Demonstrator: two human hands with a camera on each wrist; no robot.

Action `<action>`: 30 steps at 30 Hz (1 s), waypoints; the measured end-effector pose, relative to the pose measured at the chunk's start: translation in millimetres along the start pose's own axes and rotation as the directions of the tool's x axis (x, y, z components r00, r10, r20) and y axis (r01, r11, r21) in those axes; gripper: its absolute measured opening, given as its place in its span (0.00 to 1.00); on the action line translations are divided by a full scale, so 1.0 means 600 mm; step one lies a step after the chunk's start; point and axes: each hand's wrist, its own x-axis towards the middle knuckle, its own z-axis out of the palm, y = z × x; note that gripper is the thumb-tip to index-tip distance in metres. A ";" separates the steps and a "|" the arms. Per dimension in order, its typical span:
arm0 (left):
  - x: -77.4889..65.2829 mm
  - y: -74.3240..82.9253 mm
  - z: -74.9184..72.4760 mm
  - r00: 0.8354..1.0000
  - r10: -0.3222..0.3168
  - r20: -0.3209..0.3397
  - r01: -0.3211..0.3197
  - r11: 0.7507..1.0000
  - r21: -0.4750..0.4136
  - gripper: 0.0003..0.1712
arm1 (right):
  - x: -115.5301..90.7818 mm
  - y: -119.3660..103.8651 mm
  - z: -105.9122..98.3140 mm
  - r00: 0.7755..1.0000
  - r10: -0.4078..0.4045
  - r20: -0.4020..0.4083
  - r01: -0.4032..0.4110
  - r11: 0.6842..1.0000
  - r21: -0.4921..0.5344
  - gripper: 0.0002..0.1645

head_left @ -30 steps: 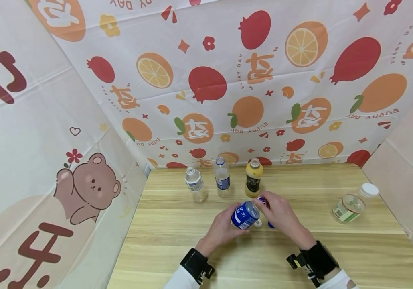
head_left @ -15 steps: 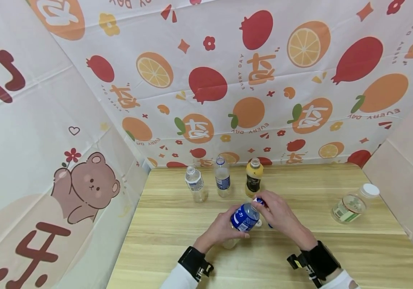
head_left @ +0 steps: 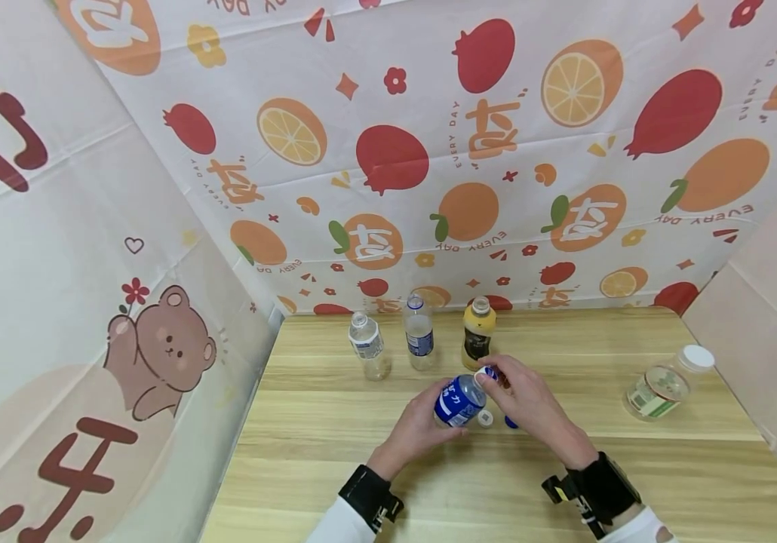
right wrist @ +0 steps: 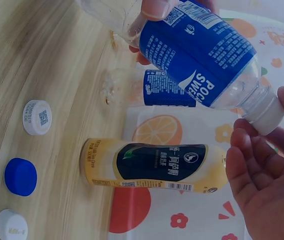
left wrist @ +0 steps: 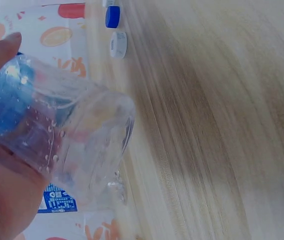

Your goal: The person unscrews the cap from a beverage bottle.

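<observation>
My left hand (head_left: 422,426) grips a clear plastic bottle (head_left: 458,401) with a blue label by its body, tilted above the table. In the right wrist view its label (right wrist: 202,60) reads Pocari Sweat, and a white cap (right wrist: 266,112) sits on its neck. The thumb and fingers of my right hand (head_left: 524,396) are around that cap. Water drops cling inside the bottle's lower part (left wrist: 81,130) in the left wrist view. Below the hands lie a white cap (head_left: 485,418) and a blue cap (head_left: 511,422); another white cap (right wrist: 11,225) shows in the right wrist view.
Toward the back of the wooden table (head_left: 320,452) stand two uncapped clear bottles, one left (head_left: 370,348) and one middle (head_left: 419,335), plus a yellow drink bottle (head_left: 478,335). A jar (head_left: 660,388) with a white lid is at the right. Printed cloth walls (head_left: 388,154) enclose the table.
The bottle in my left hand tips more upright, then leans back again. My right fingers shift slightly around its cap. The standing bottles and the jar stay in place.
</observation>
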 end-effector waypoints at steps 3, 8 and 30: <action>0.000 0.004 0.000 0.999 0.001 -0.032 0.000 0.999 0.049 0.49 | -0.001 0.002 0.001 0.999 0.036 -0.003 -0.036 0.999 -0.012 0.23; 0.001 0.002 0.004 0.997 0.033 -0.067 -0.025 0.994 0.110 0.49 | 0.000 0.003 0.002 0.996 0.088 0.006 -0.087 0.995 -0.048 0.28; 0.005 0.005 0.008 0.979 0.156 -0.132 -0.110 0.947 0.303 0.50 | -0.001 -0.001 0.000 0.988 0.147 -0.054 -0.151 0.986 -0.075 0.24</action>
